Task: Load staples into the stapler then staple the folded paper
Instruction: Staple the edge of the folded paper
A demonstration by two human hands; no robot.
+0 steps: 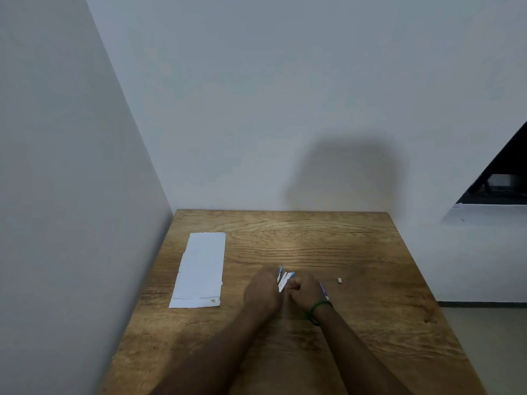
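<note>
left hand (pixel 262 290) grips the small white-and-blue stapler (pixel 284 279), right hand (pixel 307 292) curled beside it, can't tell its hold. folded white paper (pixel 201 270) lies left of the stapler.

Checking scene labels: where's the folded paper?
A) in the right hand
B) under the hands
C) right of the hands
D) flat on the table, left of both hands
D: the folded paper lies flat on the table, left of the left hand and right hand, which meet at the stapler.
</note>
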